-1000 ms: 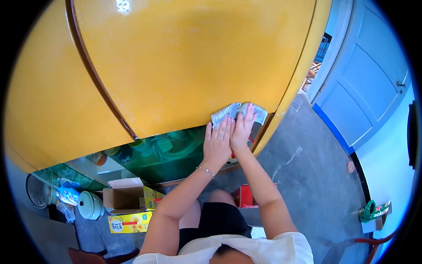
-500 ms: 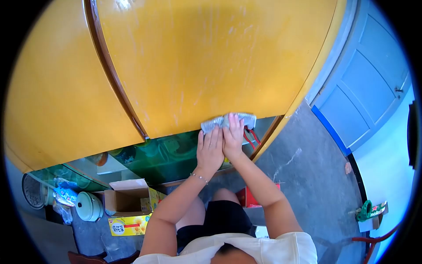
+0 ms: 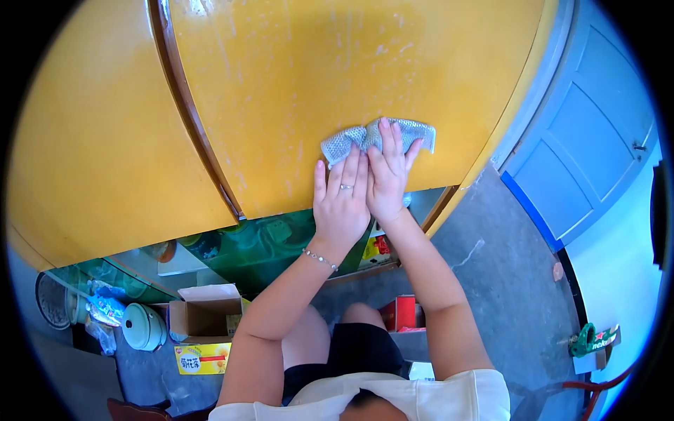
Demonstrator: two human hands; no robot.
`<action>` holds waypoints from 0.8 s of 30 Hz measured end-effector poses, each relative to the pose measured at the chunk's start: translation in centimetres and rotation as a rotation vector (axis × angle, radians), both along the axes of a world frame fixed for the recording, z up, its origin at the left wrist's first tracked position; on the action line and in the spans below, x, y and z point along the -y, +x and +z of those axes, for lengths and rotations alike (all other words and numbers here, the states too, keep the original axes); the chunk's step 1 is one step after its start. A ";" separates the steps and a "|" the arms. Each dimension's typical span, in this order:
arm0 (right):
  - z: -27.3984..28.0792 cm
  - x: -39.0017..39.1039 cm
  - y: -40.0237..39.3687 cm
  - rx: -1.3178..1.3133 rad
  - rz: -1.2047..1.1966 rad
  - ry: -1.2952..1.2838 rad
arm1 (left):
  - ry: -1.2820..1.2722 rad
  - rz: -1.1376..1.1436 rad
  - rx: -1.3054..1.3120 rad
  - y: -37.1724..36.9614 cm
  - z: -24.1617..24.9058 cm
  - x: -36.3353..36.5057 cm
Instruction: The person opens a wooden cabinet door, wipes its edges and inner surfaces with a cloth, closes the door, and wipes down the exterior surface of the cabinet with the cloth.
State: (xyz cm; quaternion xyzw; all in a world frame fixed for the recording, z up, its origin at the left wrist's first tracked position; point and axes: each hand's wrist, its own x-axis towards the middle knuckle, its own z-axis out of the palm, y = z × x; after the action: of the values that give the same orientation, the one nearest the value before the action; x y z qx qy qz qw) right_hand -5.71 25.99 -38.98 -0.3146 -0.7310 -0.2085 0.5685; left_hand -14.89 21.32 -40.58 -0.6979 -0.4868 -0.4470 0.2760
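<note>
A grey mesh-textured cleaning cloth (image 3: pixel 413 132) lies bunched against the yellow cabinet panel (image 3: pixel 281 84). My right hand (image 3: pixel 387 175) presses flat on its middle, fingers stretched and thumb spread to the right. Close beside it, my left hand (image 3: pixel 342 200) has its fingers straight, the tips at the cloth's lower left edge and the little finger on the bare panel. A ring and a beaded bracelet (image 3: pixel 321 260) are on the left hand and wrist. Pale streaks and wet-looking marks show on the panel above.
Below the panel's edge are green glass compartments (image 3: pixel 274 242). An open cardboard box (image 3: pixel 203 312), a yellow tea box (image 3: pixel 202 359) and a pale green lidded pot (image 3: pixel 142 327) stand at left. A red box (image 3: pixel 401 313) is near my knees. A blue door (image 3: pixel 583 126) is at right.
Both hands and the cloth have moved up the panel, away from its lower edge, and slightly right. The right thumb is more spread. Red handles seen below the cloth are now hidden.
</note>
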 end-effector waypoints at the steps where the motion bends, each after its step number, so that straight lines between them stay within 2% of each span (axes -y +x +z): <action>1: -1.2 -0.1 0.0 0.010 0.024 -0.020 | 0.018 0.006 0.012 -0.1 0.1 -0.1; 2: -2.8 -0.4 0.1 0.021 0.048 -0.031 | -0.055 0.019 -0.009 -0.3 -1.3 0.1; 4: -9.4 -0.2 -0.1 0.028 0.073 -0.041 | -0.204 0.047 -0.052 -0.9 -7.1 1.1; 6: -13.2 0.2 -0.3 0.042 0.058 -0.073 | -0.201 0.038 -0.084 -1.6 -9.8 1.1; 8: -10.5 0.6 -0.7 0.049 0.022 -0.100 | -0.229 0.006 -0.092 -1.8 -10.0 1.9; 11: -2.5 1.3 -1.5 0.096 0.073 -0.083 | -0.195 -0.109 0.001 -1.7 -6.3 2.2; 14: 2.8 1.2 -3.2 0.061 0.084 -0.013 | -0.110 -0.049 0.081 -2.5 -1.0 2.0; 17: 0.5 1.6 -4.2 0.036 0.051 -0.053 | -0.150 0.004 0.109 -3.3 -3.3 2.3; 19: -5.9 1.1 -4.4 0.102 0.047 -0.108 | -0.245 0.045 0.099 -4.0 -7.8 3.2; 21: -9.1 1.1 -5.0 0.107 0.025 -0.104 | -0.257 0.046 0.097 -5.2 -10.0 2.8; 22: -10.0 1.6 -5.3 0.110 0.013 -0.116 | -0.277 0.046 0.097 -5.6 -10.7 3.2; 24: -6.7 1.8 -6.5 0.085 0.003 -0.133 | -0.170 0.059 0.122 -6.3 -7.6 2.9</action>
State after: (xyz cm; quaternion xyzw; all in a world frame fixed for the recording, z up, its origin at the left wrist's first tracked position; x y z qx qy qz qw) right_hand -12.20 24.22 -45.71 -0.3413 -0.7672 -0.1719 0.5151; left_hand -21.22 18.38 -48.16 -0.6758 -0.5591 -0.4373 0.1987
